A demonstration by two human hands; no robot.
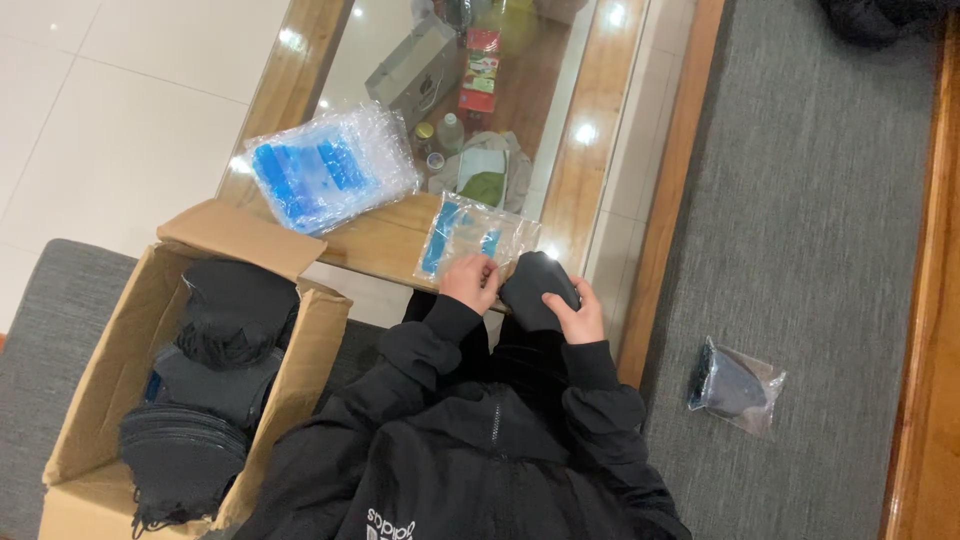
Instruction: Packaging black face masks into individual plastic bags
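— Head view first: what are the two hands doing?

— Both meet at the near edge of the wooden table (560,190). The right hand (578,318) is wrapped around a black folded mask (535,285), fingers curled over its right side and gripping it. The left hand (470,281) pinches the near edge of a small clear plastic bag (470,235) with blue print, which lies flat on the table just beyond the knuckles.

— So the mask and the bag touch?

— They sit side by side, the mask just right of the bag's near corner; whether the mask has entered the bag's mouth I cannot tell.

— What else is on the table?

— Farther back and to the left lies a thick stack of clear bags (325,175) with blue print. Under the glass top, a lower shelf holds small bottles and a grey box.

— And to the left of the person?

— An open cardboard box (115,400) on a grey seat, filled with piles of black masks (200,400).

— Anything to the right?

— On the grey carpet (800,200), well apart from the hands, lies one bagged dark mask (735,385), sealed in clear plastic.
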